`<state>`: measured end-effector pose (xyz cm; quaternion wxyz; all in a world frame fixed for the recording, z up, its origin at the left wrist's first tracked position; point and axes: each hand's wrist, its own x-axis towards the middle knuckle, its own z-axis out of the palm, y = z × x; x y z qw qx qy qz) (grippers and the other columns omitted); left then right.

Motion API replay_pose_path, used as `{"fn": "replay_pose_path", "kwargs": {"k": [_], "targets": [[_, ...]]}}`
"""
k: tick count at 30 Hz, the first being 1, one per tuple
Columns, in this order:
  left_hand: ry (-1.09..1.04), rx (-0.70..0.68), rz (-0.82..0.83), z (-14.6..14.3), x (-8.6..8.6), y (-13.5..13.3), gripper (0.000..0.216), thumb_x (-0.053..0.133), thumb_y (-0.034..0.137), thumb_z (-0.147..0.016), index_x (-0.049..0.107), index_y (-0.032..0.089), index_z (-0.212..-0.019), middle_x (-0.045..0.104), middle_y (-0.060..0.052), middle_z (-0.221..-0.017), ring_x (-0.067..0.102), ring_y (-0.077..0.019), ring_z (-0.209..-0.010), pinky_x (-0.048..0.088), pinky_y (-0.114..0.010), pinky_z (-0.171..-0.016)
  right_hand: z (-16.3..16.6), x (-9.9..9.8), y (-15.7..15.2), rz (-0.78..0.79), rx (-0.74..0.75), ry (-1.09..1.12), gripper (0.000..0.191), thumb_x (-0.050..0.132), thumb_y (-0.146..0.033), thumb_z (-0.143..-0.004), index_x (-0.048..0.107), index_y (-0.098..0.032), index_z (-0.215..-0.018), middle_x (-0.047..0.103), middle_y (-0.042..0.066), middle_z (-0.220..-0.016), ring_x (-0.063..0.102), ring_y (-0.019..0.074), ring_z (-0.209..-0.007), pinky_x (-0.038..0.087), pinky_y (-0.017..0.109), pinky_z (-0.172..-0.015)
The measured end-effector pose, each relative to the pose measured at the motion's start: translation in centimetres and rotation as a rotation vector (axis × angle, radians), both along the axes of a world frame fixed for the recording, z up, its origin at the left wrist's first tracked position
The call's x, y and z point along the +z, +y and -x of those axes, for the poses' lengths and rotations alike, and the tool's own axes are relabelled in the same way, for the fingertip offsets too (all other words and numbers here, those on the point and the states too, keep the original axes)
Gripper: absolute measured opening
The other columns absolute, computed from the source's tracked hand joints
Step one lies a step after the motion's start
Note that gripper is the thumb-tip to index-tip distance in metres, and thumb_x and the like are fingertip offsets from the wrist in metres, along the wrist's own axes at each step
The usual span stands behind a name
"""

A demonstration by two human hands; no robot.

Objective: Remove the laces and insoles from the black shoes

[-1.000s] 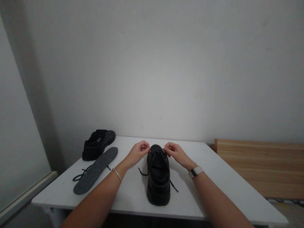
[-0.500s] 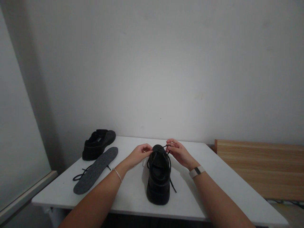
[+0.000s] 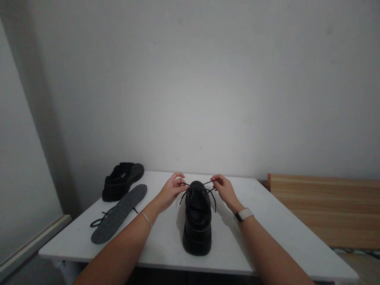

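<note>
A black shoe [image 3: 197, 233] stands upright on the table, heel toward me and toe toward the wall. Over its front, a black shoelace [image 3: 210, 190] stretches out to both sides in loops, with loose ends hanging by the shoe's flanks. My left hand [image 3: 172, 191] pinches the lace's left loop just beside the shoe. On the other side, my right hand [image 3: 225, 190] has thumb and fingers closed on the right loop. Both hands are held slightly above the tabletop, apart from the shoe body.
The white table [image 3: 237, 253] backs onto a grey wall. At its left lie a second black shoe [image 3: 117, 186], a grey insole [image 3: 118, 215] and another black lace [image 3: 99, 221] partly beneath the insole. A wood-grain panel [image 3: 323, 209] stands beyond the right edge.
Both hands have moved slightly outward, drawing the lace loops wider to the sides. The hanging lace end at right is now shorter and higher. The shoe stays in place.
</note>
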<state>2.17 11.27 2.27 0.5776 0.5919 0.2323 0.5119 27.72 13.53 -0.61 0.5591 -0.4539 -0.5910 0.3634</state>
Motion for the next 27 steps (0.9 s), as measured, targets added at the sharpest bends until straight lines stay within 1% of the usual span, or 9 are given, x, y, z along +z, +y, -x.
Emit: {"fn": "replay_pose_path", "kwargs": {"k": [3, 7, 9, 11, 16, 18, 20, 24, 27], "targets": [[0.013, 0.005, 0.005, 0.0, 0.1, 0.0, 0.048, 0.081, 0.029, -0.067, 0.048, 0.022, -0.101, 0.055, 0.006, -0.075, 0.056, -0.0094, -0.064, 0.043, -0.023, -0.064, 0.0, 0.0, -0.1, 0.059, 0.056, 0.088, 0.027, 0.057, -0.037, -0.096, 0.060, -0.014, -0.109, 0.064, 0.003, -0.096, 0.063, 0.0136, -0.077, 0.056, 0.031, -0.068], [0.107, 0.040, -0.022, 0.2, -0.1, 0.6, 0.040, 0.082, 0.033, -0.068, 0.055, 0.018, -0.093, 0.050, 0.007, -0.068, 0.042, -0.0058, -0.052, 0.028, -0.019, -0.048, 0.0, 0.4, -0.6, 0.140, 0.144, 0.100, 0.029, 0.054, -0.041, -0.097, 0.060, -0.014, -0.107, 0.062, 0.001, -0.085, 0.057, 0.0092, -0.062, 0.051, 0.024, -0.055], [0.158, 0.068, -0.047, 0.4, -0.2, 0.9, 0.035, 0.081, 0.035, -0.069, 0.058, 0.016, -0.087, 0.052, 0.006, -0.066, 0.042, -0.0065, -0.053, 0.027, -0.019, -0.049, -0.1, 0.8, -1.0, 0.172, 0.166, 0.056, 0.030, 0.052, -0.042, -0.098, 0.060, -0.014, -0.102, 0.059, -0.002, -0.078, 0.052, 0.0067, -0.054, 0.046, 0.020, -0.048], [0.203, 0.082, -0.074, 0.5, -0.2, 0.9, 0.033, 0.081, 0.036, -0.070, 0.060, 0.015, -0.085, 0.056, 0.004, -0.065, 0.048, -0.0089, -0.058, 0.032, -0.020, -0.054, -0.3, 1.4, -1.6, 0.197, 0.196, -0.013, 0.029, 0.053, -0.041, -0.098, 0.060, -0.013, -0.095, 0.056, -0.004, -0.071, 0.047, 0.0049, -0.049, 0.041, 0.018, -0.044], [0.260, 0.017, -0.086, 0.6, 0.1, 0.3, 0.040, 0.083, 0.035, -0.069, 0.060, 0.018, -0.096, 0.058, 0.005, -0.055, 0.055, -0.0142, -0.059, 0.036, -0.024, -0.059, -0.9, 2.6, -3.2, 0.252, 0.413, -0.209, 0.022, 0.063, -0.031, -0.093, 0.060, -0.012, -0.082, 0.055, -0.006, -0.066, 0.042, 0.0028, -0.045, 0.035, 0.015, -0.039], [0.227, -0.002, -0.074, 0.7, 0.3, 0.2, 0.040, 0.082, 0.033, -0.069, 0.059, 0.019, -0.099, 0.055, 0.007, -0.054, 0.053, -0.0132, -0.057, 0.035, -0.023, -0.058, -1.1, 2.9, -3.6, 0.257, 0.481, -0.225, 0.022, 0.065, -0.029, -0.091, 0.060, -0.012, -0.079, 0.055, -0.006, -0.065, 0.042, 0.0030, -0.045, 0.035, 0.015, -0.040], [0.162, -0.007, -0.055, 0.8, 0.5, 0.3, 0.039, 0.081, 0.028, -0.069, 0.060, 0.019, -0.100, 0.052, 0.008, -0.055, 0.050, -0.0117, -0.057, 0.033, -0.023, -0.058, -1.1, 3.0, -3.6, 0.229, 0.488, -0.185, 0.022, 0.064, -0.029, -0.092, 0.059, -0.013, -0.078, 0.052, -0.007, -0.062, 0.042, 0.0037, -0.046, 0.036, 0.016, -0.042], [-0.032, -0.010, -0.003, 1.2, 0.7, 0.6, 0.038, 0.077, 0.020, -0.068, 0.062, 0.016, -0.103, 0.052, 0.007, -0.060, 0.047, -0.0095, -0.059, 0.033, -0.022, -0.058, -1.1, 3.2, -3.1, 0.095, 0.372, 0.004, 0.024, 0.059, -0.035, -0.094, 0.059, -0.014, -0.083, 0.055, -0.004, -0.069, 0.050, 0.0071, -0.054, 0.045, 0.021, -0.052], [-0.185, -0.051, 0.041, 1.6, 1.1, 0.4, 0.037, 0.075, 0.019, -0.067, 0.063, 0.016, -0.102, 0.059, 0.002, -0.072, 0.054, -0.0115, -0.070, 0.043, -0.024, -0.071, -1.2, 3.3, -2.8, -0.008, 0.289, 0.157, 0.027, 0.055, -0.041, -0.096, 0.061, -0.015, -0.092, 0.062, 0.001, -0.087, 0.059, 0.0125, -0.074, 0.052, 0.029, -0.068]]}}
